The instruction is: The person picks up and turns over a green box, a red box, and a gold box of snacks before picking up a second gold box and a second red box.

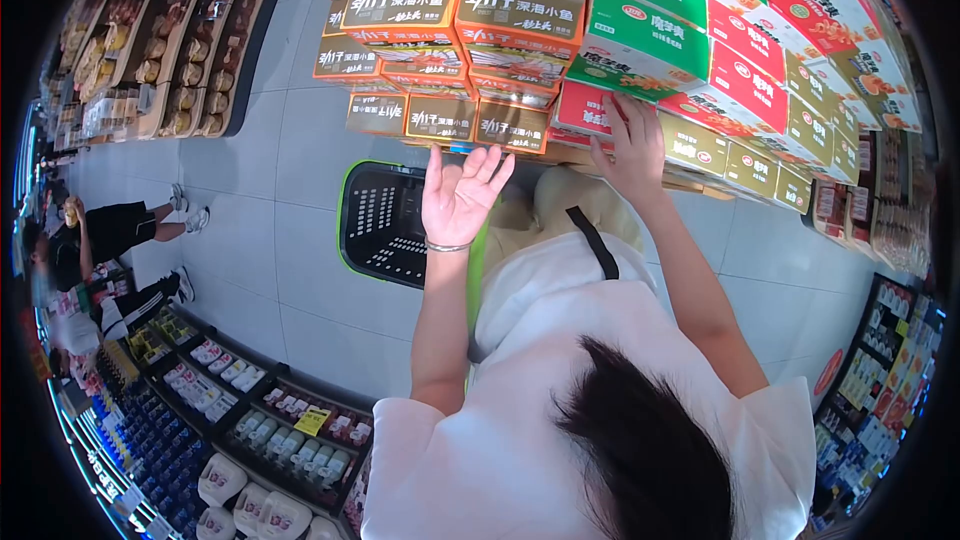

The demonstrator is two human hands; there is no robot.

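Note:
My left hand (465, 188) is turned palm up with its fingers spread and nothing in it. It is just in front of the brown-and-orange snack boxes (512, 128) at the low front edge of the stack. My right hand (635, 148) lies with fingers apart over a red snack box (584, 108), below the green snack boxes (645, 30). Whether its fingertips press on the boxes is hard to tell. A black shopping basket (375, 202) with a green rim is beside my left forearm; how it is supported is hidden.
More red boxes (745, 75) and gold boxes (752, 168) continue the display to the right. Shelves of packaged food (185, 50) stand at the left, and shelves of bottles (300, 440) behind me. Two people (110, 240) are in the aisle at left.

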